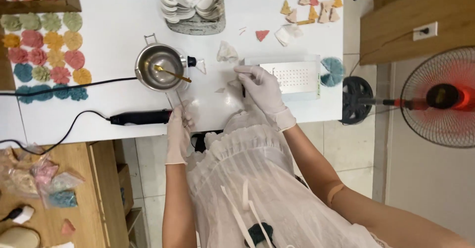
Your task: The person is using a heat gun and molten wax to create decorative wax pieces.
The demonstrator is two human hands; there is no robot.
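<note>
Steel, small and likely light, the melting pot (159,67) sits left of the frame's centre on the white table (123,15), a gold spoon (170,73) resting inside; its thin wire handle, pointing down-frame, looks the safest place to grip, since the bowl may be hot and slick. Left hand (178,129), gloved, is curled closed around that handle. Right hand (262,87), gloved too, pinches a small dark tool beside a clear perforated tray (297,77). Coloured flower shapes (47,55) fill the upper left
</note>
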